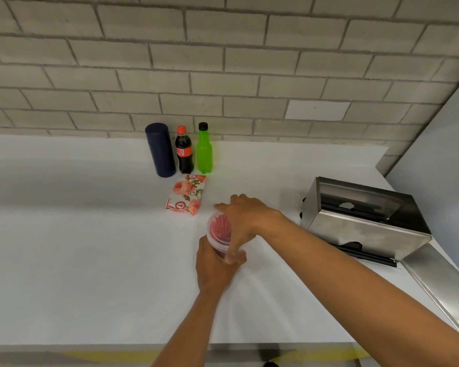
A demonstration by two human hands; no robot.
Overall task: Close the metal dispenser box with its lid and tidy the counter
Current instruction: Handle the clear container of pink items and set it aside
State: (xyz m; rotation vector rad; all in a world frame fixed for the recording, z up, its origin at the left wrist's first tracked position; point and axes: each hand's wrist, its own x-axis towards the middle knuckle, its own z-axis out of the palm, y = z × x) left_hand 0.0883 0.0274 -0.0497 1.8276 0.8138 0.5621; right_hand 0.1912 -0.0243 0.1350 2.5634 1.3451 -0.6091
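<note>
Both hands meet at the middle of the white counter [90,247] around a clear round plastic container of red sticks [219,233]. The left hand [215,268] wraps the container's lower body from below, fingers closed on it, and the right hand [245,219] lies over its rim from the right, fingers curled down on it. Well to the right of the hands sits the shiny metal dispenser box [363,218], its top open, with its long metal lid [445,290] lying flat at its near right, running toward the counter's front edge; neither hand touches them. Just beyond the hands lies a flowered paper napkin pack [186,195], and behind it by the brick wall stand a dark blue cylinder flask [160,150], a cola bottle with a red cap [184,152] and a bright green bottle with a black cap [204,151]
</note>
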